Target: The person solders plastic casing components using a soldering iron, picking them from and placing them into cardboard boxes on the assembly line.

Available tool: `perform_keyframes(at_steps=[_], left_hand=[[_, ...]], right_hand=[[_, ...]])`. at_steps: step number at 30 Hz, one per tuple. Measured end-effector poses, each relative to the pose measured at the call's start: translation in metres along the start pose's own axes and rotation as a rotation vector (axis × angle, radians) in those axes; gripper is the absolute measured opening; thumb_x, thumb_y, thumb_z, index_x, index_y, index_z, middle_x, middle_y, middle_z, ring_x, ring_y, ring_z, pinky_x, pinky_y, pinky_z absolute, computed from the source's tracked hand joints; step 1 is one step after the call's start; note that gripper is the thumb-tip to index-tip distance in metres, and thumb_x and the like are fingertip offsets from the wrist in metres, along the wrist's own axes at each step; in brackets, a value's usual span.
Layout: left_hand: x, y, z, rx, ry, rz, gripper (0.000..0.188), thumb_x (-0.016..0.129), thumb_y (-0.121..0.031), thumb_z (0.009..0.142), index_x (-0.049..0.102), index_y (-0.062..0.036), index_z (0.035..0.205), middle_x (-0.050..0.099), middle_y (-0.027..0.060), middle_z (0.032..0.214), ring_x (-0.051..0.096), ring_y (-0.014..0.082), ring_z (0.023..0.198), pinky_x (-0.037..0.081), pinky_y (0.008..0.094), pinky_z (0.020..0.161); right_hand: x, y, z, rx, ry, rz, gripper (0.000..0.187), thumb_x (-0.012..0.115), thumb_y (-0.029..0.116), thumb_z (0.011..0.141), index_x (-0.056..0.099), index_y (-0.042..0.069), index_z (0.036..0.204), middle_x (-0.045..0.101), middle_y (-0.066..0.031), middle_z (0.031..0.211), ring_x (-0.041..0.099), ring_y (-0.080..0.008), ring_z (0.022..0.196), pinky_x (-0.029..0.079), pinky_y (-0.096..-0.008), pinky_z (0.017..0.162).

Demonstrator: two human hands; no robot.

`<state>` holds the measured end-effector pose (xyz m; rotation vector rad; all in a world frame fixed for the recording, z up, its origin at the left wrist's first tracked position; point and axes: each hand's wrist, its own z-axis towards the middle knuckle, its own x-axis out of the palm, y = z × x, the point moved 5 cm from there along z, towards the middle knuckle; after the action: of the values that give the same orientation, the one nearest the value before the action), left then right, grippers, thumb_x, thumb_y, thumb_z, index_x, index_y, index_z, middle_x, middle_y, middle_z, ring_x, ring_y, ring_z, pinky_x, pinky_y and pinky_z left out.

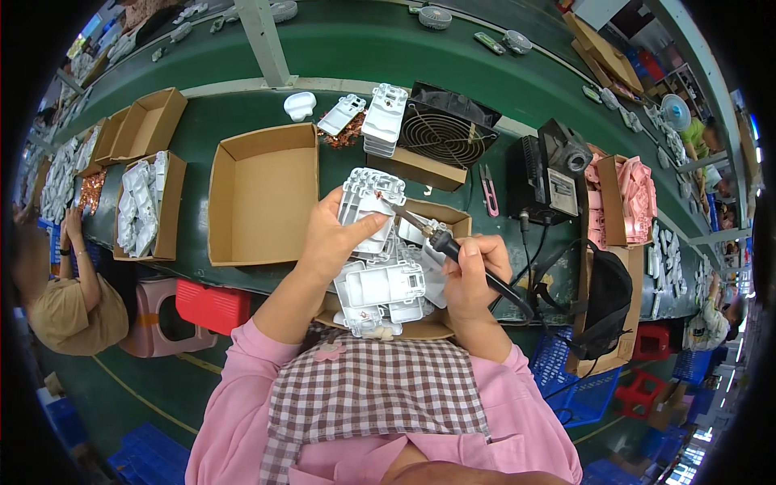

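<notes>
My left hand (338,229) grips a small stack of white plastic housings (365,191), thumb on top and fingers around the left side. A soldering iron (441,240) is in my right hand (475,279), its shaft slanting up and left. The tip reaches the upper part of the top housing, beside a small copper-coloured piece; whether it touches is too small to tell. Below my hands, more white housings (380,287) lie piled in a cardboard box (428,327). Beyond them, copper-coloured pieces (349,134) lie heaped near another housing stack (385,113).
An open cardboard box (263,198) stands to the left. At the back are a black fan (444,133), pink-handled snips (488,192) and a black soldering station (543,182). Pink parts (634,198) fill a box at right. A co-worker (77,299) sits at far left.
</notes>
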<state>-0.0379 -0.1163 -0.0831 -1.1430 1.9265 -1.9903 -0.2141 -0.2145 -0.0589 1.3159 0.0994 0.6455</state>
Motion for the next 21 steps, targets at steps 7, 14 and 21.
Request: perform_keyframes(at_steps=[7,14,21], left_hand=[[0.0001,0.0002,0.0008,-0.018,0.029,-0.003,0.034,0.072,-0.003,0.077,0.056,0.0008,0.107,0.065,0.0076,0.097,0.063,0.0119,0.084,0.051,0.0263,0.076],[0.0008,-0.0011,0.0008,-0.003,0.027,-0.006,0.036,0.073,-0.004,0.076,0.056,0.0007,0.107,0.065,0.0075,0.097,0.063,0.0118,0.083,0.051,0.0260,0.076],[0.0021,-0.0021,-0.0001,-0.012,0.039,0.012,0.036,0.073,-0.005,0.076,0.056,0.0005,0.107,0.066,0.0075,0.096,0.063,0.0118,0.083,0.051,0.0258,0.075]], right_hand=[[-0.0005,0.0007,-0.0001,0.002,-0.012,-0.045,0.014,0.054,0.010,0.088,0.050,-0.001,0.081,0.056,-0.0079,0.067,0.049,-0.0087,0.048,0.041,-0.0213,0.048],[0.0044,0.0041,0.0017,-0.012,-0.028,-0.073,0.017,0.053,0.012,0.088,0.046,0.001,0.077,0.054,-0.0098,0.064,0.044,-0.0099,0.045,0.037,-0.0226,0.044],[0.0025,0.0043,0.0004,-0.009,-0.037,-0.036,0.017,0.053,0.013,0.087,0.046,0.001,0.077,0.053,-0.0096,0.063,0.042,-0.0095,0.045,0.038,-0.0232,0.044]])
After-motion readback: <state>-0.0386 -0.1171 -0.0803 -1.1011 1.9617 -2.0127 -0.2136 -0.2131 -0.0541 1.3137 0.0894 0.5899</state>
